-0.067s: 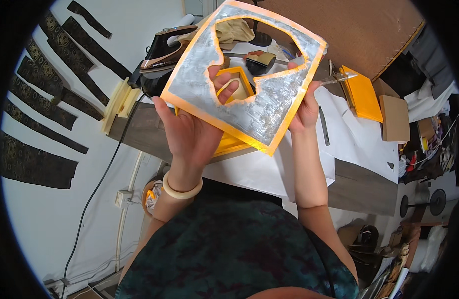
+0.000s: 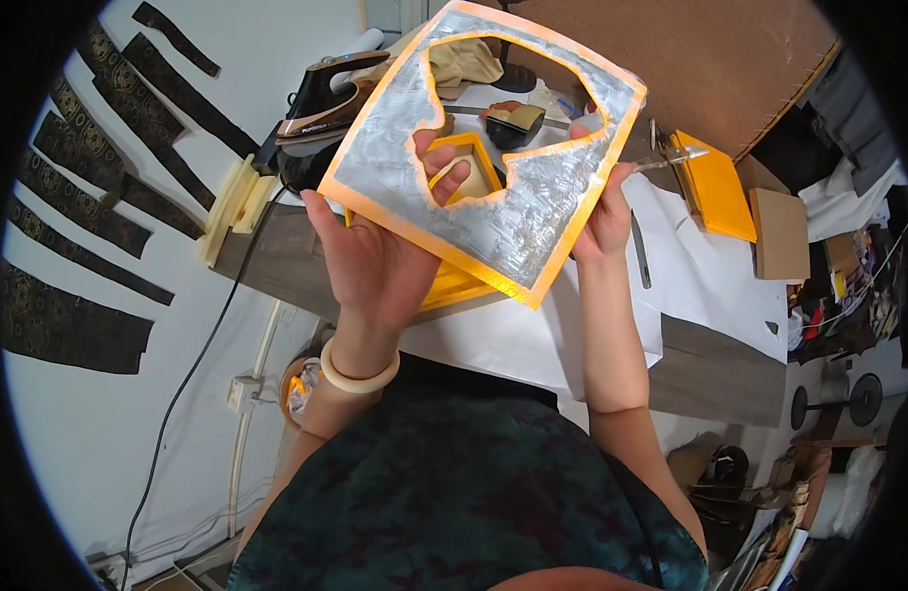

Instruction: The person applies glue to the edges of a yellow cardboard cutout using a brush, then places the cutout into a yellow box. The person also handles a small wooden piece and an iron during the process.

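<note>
Raised over the table, a squarish panel (image 2: 547, 212) has an orange border, a grey smeared face and a large ragged opening with an orange edge. My left hand (image 2: 380, 261) supports its lower left side from behind, with the thumb out at the side and fingertips showing through the opening. My right hand (image 2: 604, 219) grips the panel's right edge. Between its fingers is also a slim tool (image 2: 682, 155) with a pale pointed tip, aimed right. Partly hidden behind the panel is a yellow box-like frame (image 2: 459, 288) on the table.
A clothes iron (image 2: 321, 113) stands at the back left, its black cord hanging down the wall. White paper (image 2: 705, 266) covers part of the grey table (image 2: 720, 369), with a dark slim blade-like tool (image 2: 640, 254) on it. Yellow sheets (image 2: 715, 187) and brown board (image 2: 781, 234) lie at right.
The slim tool's tip has shifted very slightly in my right hand. Both hands and the panel stay almost in place.
</note>
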Motion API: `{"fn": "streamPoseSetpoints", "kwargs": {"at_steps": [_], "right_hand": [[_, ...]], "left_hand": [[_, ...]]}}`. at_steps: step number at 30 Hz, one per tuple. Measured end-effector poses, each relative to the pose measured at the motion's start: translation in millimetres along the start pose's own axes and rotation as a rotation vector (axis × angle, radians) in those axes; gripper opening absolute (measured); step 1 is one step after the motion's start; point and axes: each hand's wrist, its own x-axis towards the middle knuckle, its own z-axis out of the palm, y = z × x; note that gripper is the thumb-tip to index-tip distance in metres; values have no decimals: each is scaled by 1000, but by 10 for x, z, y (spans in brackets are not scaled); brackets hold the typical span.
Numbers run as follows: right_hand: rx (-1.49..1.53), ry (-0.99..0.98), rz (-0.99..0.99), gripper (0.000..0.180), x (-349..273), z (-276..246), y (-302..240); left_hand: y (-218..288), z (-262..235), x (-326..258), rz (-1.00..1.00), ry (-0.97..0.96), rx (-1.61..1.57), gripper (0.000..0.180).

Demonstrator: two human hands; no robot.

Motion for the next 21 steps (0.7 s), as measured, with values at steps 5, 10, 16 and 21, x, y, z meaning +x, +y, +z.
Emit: {"fn": "streamPoseSetpoints", "kwargs": {"at_steps": [5, 10, 16, 21], "right_hand": [[-144, 73, 5, 67, -94, -62, -129], [-426, 113, 75, 76, -240, -155, -402], [-1076, 738, -154, 39, -135, -618, -1478], [-2277, 817, -215, 29, 903, -1189, -2447]], "left_hand": [[17, -42, 31, -35, 210, 54, 95], [67, 48, 52, 50, 376, 247, 82], [498, -90, -21, 183, 259, 327, 80], [481, -25, 58, 225, 311, 355, 87]]}}
